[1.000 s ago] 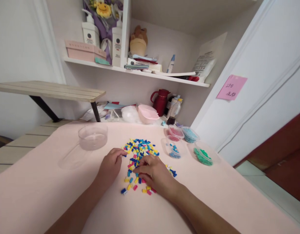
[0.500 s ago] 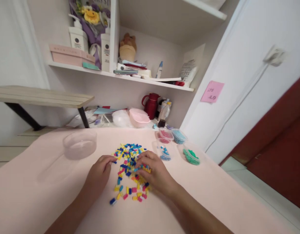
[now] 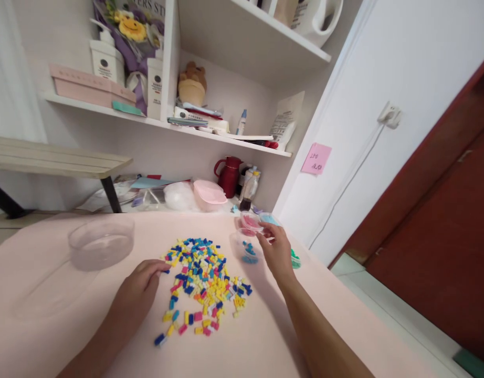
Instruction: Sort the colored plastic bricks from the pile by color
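Note:
A spread of small plastic building bricks point(image 3: 202, 278), in yellow, blue, white, pink and orange, lies on the pink tabletop. At its left edge, my left hand point(image 3: 137, 289) has its fingers closed together, with a small dark blue brick point(image 3: 166, 271) at the fingertips. Beyond the spread, my right hand point(image 3: 276, 249) is over the clear tubs, thumb and fingers bent in a pinch. Something reddish shows between its fingers, too small to identify. Closest to its fingertips are a tub of red pieces point(image 3: 250, 223) and a tub with blue pieces point(image 3: 249, 253).
Behind my right hand are a tub of light blue pieces point(image 3: 269, 218) and a partly hidden tub of green pieces point(image 3: 295, 259). A round clear dish point(image 3: 102, 244) stands at the left. Along the back are a pink bowl point(image 3: 209, 195), a red jug point(image 3: 229, 177) and a bottle point(image 3: 249, 191).
My right hand has gone from the brick spread to the tubs at the far right, uncovering the bricks beneath it. My left hand stays by the spread's left edge. The view has shifted right.

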Demonstrator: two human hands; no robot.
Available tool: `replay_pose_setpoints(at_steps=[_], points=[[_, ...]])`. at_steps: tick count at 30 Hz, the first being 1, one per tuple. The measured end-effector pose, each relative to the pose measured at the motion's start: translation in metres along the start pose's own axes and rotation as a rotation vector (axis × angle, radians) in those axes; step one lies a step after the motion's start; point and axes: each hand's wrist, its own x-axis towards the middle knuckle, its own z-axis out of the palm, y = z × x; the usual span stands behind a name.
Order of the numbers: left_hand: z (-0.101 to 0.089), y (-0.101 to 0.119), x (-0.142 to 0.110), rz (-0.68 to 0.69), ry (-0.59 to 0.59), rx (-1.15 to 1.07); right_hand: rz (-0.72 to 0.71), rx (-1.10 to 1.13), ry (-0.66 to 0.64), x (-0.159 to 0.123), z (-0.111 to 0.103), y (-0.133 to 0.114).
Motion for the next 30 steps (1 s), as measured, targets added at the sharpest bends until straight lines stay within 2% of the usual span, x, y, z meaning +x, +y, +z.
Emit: replay_pose_setpoints(at_steps=[2,4,9,12,15,26,30], points=[[-0.001,0.003,0.0,0.002,-0.002,-0.013,0.042,0.083,-0.032,-0.004,0.002,-0.009],[-0.002,0.006,-0.001,0.008,-0.01,-0.024,0.008,0.154,-0.123,-0.013,0.007,-0.024],[-0.002,0.011,-0.004,-0.008,-0.021,-0.006,-0.307,0.171,-0.464,-0.054,0.024,-0.069],[-0.002,0.014,-0.006,-0.018,-0.026,-0.01,-0.494,0.104,-0.603,-0.078,0.031,-0.085],[-0.003,0.017,-0.007,-0.016,-0.03,-0.021,-0.574,0.071,-0.678,-0.091,0.034,-0.09],[-0.003,0.018,-0.008,-0.016,-0.045,-0.016,-0.637,0.019,-0.934,-0.094,0.038,-0.085],[-0.003,0.018,-0.008,-0.011,-0.056,-0.01,-0.597,-0.048,-0.927,-0.093,0.039,-0.08]])
